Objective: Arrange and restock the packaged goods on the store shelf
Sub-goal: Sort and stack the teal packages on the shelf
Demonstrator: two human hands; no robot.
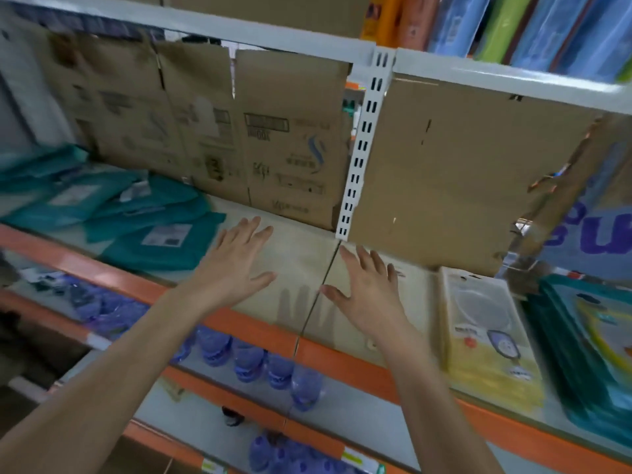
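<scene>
Nearest me, on the lower shelf, blue-capped water bottles (246,360) are standing in a row behind an orange edge strip (260,331). Above them, two bare forearms are reaching in over the middle shelf (301,258). The left hand (236,265) and right hand (367,295) are hanging flat, palms down, over the bare stretch, one on each side of the seam between the shelf boards. The fingers of both are spread wide and holding nothing. Shadows are lying beneath them, so I cannot tell whether they are touching the board.

The goods are lying to either side of this gap. Teal packets (154,230) are fanning out untidily on the left, just beyond the left hand. A yellow packet (489,343) is lying flat on the right, with a stack of teal-edged packs (588,354) beside it. The hands look to be sizing up the empty space before pulling stock into it.

Behind, flattened cardboard (290,148) is lining the back, split by a white slotted upright (362,145). Coloured folders (547,25) are standing on the shelf above.
</scene>
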